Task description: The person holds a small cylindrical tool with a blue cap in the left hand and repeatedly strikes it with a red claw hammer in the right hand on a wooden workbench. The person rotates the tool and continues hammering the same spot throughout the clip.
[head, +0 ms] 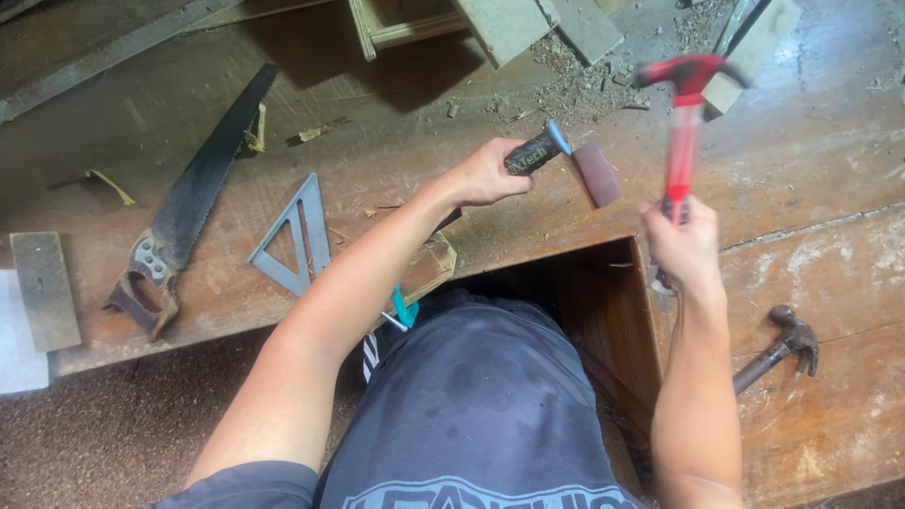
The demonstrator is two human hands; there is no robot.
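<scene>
**Chisel and hammer gripped over worktop notch**

Left hand (488, 172) clenched around black ribbed chisel (566, 158) handle, blue collar past the fist, flat rusty-brown blade laid on the worktop (396, 160) just behind the notch (584, 283) edge. Right hand (686, 247) fisted low on red hammer (685, 113) handle, head raised and motion-blurred, above and right of the chisel, not touching it.

Notch cut into the near edge, dark wood walls, torso filling the gap. Open bare board between chisel and left tools; right of the notch also open up to the second hammer.

Worktop worn brown wood, scratched, sawdust and chips heaped near far edge by pale offcuts (528, 24). Handsaw (189, 207), dark blade, rusty open grip, lying diagonal toward the left end. Grey metal triangle square (294, 240) flat near the front edge, just left of the forearm. Small grey wood block (44, 290) at the left near corner. Second claw hammer (782, 347), dark and rusty, flat near the right front edge, well apart from both hands. Teal item (405, 308) poking out under the left forearm, kind unclear.
</scene>
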